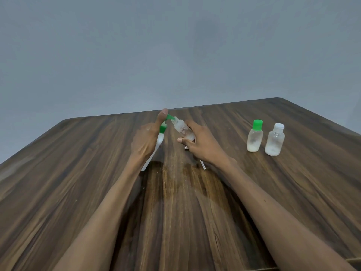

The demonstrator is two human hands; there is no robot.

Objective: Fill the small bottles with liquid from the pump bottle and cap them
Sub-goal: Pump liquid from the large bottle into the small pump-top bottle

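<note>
— Bottles, where were they?
— One small clear bottle [183, 129] was tilted in the right hand [203, 144], fingers curled round it, its open neck at the green spout [169, 117] of the pump bottle [159, 142]. The left hand [145, 140] gripped that white pump bottle, thumb pressing the pump.
— And the others?
— A green-capped bottle [255, 136] and a white-capped bottle [275, 139] stood upright just beside each other, right of the hands, each with a little whitish liquid at the bottom.
— The surroundings?
— Dark wood-grain worktop [97, 192], plain grey wall [175, 45] behind.

Wooden table [254, 192], two small bottles [255, 136]
</note>
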